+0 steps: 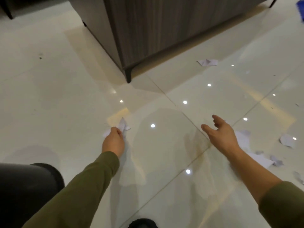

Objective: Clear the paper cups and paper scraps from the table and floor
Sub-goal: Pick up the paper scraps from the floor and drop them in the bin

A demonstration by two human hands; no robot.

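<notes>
My left hand (113, 139) is closed around white paper scraps (123, 125) low over the glossy floor, with bits sticking out on both sides of the fingers. My right hand (219, 131) hovers open, fingers spread, holding nothing. Just right of it, several torn white scraps (287, 139) lie on the tiles, one larger piece (259, 159) partly hidden behind my forearm. Another folded scrap (207, 62) lies farther off, near the base of the cabinet. No paper cups are in view.
A dark wood-grain cabinet (164, 30) on short legs stands ahead, one leg (128, 76) close to the centre. A blue object (300, 9) shows at the top right edge. My dark knee (24, 191) fills the lower left; a shoe tip (142, 223) is at the bottom.
</notes>
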